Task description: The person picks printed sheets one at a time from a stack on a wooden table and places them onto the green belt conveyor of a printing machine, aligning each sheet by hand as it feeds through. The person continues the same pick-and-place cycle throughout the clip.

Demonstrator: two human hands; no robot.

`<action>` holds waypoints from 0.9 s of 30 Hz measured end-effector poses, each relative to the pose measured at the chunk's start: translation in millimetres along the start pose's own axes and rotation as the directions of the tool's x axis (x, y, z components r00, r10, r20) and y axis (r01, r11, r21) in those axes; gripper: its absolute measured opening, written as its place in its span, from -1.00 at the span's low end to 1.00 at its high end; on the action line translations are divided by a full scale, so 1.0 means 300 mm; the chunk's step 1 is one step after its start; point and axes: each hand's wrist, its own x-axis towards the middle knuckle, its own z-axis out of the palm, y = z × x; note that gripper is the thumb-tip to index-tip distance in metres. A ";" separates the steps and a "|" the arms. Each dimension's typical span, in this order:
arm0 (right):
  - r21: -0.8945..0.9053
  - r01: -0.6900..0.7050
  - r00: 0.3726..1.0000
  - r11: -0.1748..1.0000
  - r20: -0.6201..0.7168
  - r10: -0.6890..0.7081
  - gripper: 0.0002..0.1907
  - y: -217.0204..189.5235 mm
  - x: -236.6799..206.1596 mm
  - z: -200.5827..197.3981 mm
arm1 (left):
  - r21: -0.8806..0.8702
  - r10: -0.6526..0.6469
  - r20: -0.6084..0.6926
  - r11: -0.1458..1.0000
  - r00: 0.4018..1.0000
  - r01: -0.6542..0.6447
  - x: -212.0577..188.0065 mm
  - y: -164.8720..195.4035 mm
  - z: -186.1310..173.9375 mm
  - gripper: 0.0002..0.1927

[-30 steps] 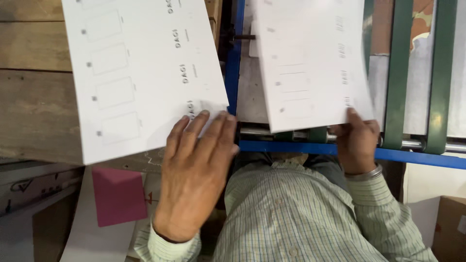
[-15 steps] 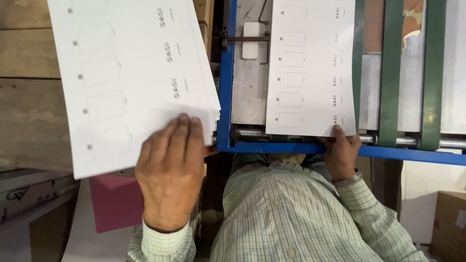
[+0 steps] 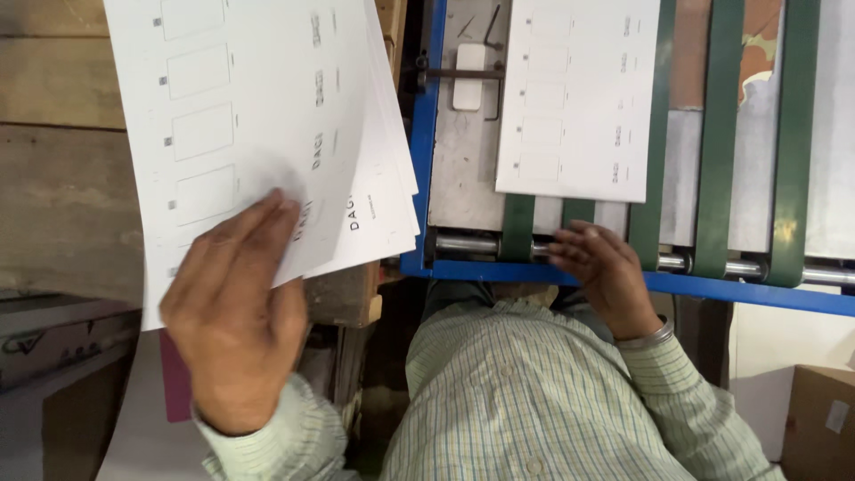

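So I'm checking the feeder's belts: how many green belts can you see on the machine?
5. Two narrow ones below the white sheet, one at its right edge, two more further right. Others may be hidden.

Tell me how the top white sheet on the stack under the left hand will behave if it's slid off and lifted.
The top sheet is thin printed paper, so it probably flops if lifted by one edge. The stack's sheets already fan out, so it likely slides easily under the left hand. It looks light and apt to crease.
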 end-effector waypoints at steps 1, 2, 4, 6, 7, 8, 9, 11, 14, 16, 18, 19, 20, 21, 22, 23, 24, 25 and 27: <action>-0.033 -0.036 0.997 0.999 0.070 0.038 -0.55 -0.026 -0.032 0.045 | -0.060 -0.030 -0.011 0.998 0.999 0.030 0.008 0.017 0.010 -0.62; -0.021 0.032 0.971 0.999 0.238 -0.026 -0.53 -0.053 -0.064 0.093 | -0.034 -0.004 0.069 0.999 0.998 0.006 0.009 0.052 0.023 -0.55; 0.036 0.160 0.821 0.986 0.550 -0.153 -0.49 -0.103 -0.121 0.183 | 0.054 0.085 0.211 0.994 0.974 -0.098 0.011 0.183 0.113 -0.53; 0.335 -0.167 0.973 0.927 0.206 0.100 -0.59 -0.105 -0.163 0.275 | 0.132 0.189 0.260 0.965 0.947 -0.228 0.020 0.304 0.197 -0.55; 0.391 -0.173 0.979 0.904 0.168 0.115 -0.61 -0.109 -0.171 0.297 | 0.151 0.232 0.249 0.950 0.940 -0.275 0.013 0.333 0.211 -0.54; 0.446 -0.174 0.983 0.878 0.130 0.129 -0.63 -0.101 -0.176 0.312 | 0.081 0.239 0.259 0.960 0.936 -0.268 0.003 0.343 0.215 -0.52; 0.386 -0.076 0.977 0.919 0.212 -0.008 -0.63 -0.093 -0.167 0.313 | 0.011 0.246 0.270 0.966 0.931 -0.258 -0.008 0.347 0.211 -0.48; 0.330 0.098 0.959 0.939 0.221 -0.178 -0.66 -0.072 -0.132 0.277 | -0.017 0.226 0.271 0.973 0.936 -0.230 -0.025 0.304 0.176 -0.42; 0.268 0.261 0.964 0.927 -0.024 -0.265 -0.77 -0.070 -0.036 0.137 | 0.145 0.134 0.242 0.974 0.961 -0.172 -0.023 0.183 0.107 -0.40; 0.185 0.364 0.921 0.913 -0.218 -0.323 -0.76 -0.056 0.019 0.039 | 0.291 0.071 0.210 0.948 0.975 -0.132 -0.009 0.112 0.082 -0.42; 0.122 0.436 0.865 0.891 -0.329 -0.379 -0.70 -0.029 0.052 -0.044 | 0.299 0.098 0.199 0.942 0.975 -0.156 -0.007 0.075 0.071 -0.56; 0.106 0.450 0.851 0.887 -0.353 -0.390 -0.69 -0.015 0.053 -0.086 | 0.303 0.111 0.197 0.938 0.974 -0.169 -0.008 0.061 0.068 -0.60; 0.088 0.464 0.834 0.882 -0.379 -0.401 -0.69 0.007 0.052 -0.117 | 0.296 0.129 0.164 0.939 0.978 -0.174 -0.010 0.052 0.069 -0.63; 0.066 0.467 0.827 0.882 -0.385 -0.410 -0.71 0.036 0.045 -0.141 | 0.285 0.145 0.131 0.942 0.981 -0.177 -0.014 0.047 0.070 -0.66; 0.043 0.467 0.822 0.883 -0.390 -0.416 -0.72 0.068 0.033 -0.160 | 0.273 0.158 0.099 0.945 0.983 -0.179 -0.020 0.043 0.072 -0.68; 0.021 0.464 0.818 0.886 -0.394 -0.419 -0.73 0.101 0.022 -0.175 | 0.261 0.158 0.087 0.949 0.984 -0.175 -0.027 0.042 0.074 -0.71; 0.015 0.438 0.821 0.899 -0.413 -0.394 -0.72 0.134 0.013 -0.184 | 0.252 0.158 0.075 0.952 0.984 -0.173 -0.033 0.040 0.075 -0.75; 0.009 0.415 0.823 0.910 -0.430 -0.371 -0.71 0.164 0.008 -0.188 | 0.243 0.160 0.060 0.955 0.985 -0.170 -0.038 0.040 0.077 -0.78; -0.012 0.409 0.820 0.912 -0.435 -0.373 -0.71 0.207 0.004 -0.192 | 0.226 0.140 0.041 0.963 0.989 -0.145 -0.047 0.040 0.078 -0.79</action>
